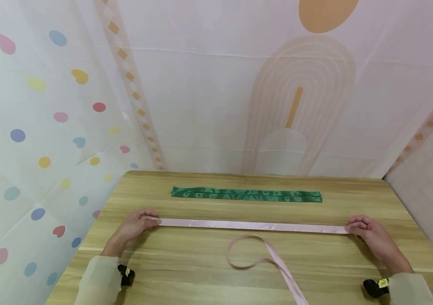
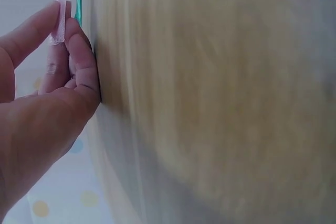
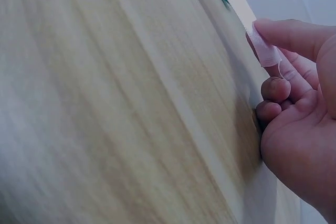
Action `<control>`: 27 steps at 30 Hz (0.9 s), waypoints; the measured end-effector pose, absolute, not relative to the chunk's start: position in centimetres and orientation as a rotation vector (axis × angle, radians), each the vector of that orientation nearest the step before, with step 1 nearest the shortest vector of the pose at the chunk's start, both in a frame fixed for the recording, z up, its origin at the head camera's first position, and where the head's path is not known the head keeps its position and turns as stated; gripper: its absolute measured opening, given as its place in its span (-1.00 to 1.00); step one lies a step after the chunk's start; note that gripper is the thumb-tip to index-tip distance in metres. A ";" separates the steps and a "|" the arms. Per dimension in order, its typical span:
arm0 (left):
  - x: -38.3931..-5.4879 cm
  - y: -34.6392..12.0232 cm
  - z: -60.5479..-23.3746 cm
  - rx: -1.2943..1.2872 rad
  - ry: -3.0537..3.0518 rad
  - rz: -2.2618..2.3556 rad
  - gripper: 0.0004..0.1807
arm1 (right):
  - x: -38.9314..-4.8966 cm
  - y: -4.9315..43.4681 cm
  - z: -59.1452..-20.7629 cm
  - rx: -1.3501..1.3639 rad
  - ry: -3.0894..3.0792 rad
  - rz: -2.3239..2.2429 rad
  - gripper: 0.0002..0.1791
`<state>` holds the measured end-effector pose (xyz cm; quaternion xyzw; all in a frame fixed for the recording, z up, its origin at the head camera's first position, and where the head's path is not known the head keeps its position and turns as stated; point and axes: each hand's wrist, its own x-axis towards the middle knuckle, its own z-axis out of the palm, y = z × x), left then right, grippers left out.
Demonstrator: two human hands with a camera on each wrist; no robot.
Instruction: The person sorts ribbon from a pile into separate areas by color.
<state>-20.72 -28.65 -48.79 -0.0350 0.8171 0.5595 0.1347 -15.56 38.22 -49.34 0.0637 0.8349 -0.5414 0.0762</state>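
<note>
A pale pink ribbon (image 1: 254, 225) stretches straight across the middle of the table in the head view. My left hand (image 1: 137, 225) pinches its left end between thumb and finger; in the left wrist view the cut end of the ribbon (image 2: 60, 27) sticks out past the thumb. At the other end my right hand (image 1: 372, 237) pinches the ribbon the same way, and a loose thread hangs from that end (image 3: 268, 53) in the right wrist view. Both hands are low, close over the wood.
Beyond the ribbon lies a green patterned strip (image 1: 247, 195), roughly parallel to it. A second pink ribbon (image 1: 283, 269) curls in a loop nearer me and runs off the bottom edge. Printed cloth walls (image 1: 201, 106) surround the wooden table (image 1: 185, 262).
</note>
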 end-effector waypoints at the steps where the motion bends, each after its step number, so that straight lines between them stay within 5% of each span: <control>1: -20.7 -28.6 -48.8 -0.104 2.367 1.622 -0.52 | -15.6 38.2 -49.4 0.190 2.507 -1.618 -0.63; 27: -20.7 -28.0 -48.5 -0.215 2.425 1.545 -0.46 | -15.8 37.7 -50.0 0.172 2.571 -1.698 -0.76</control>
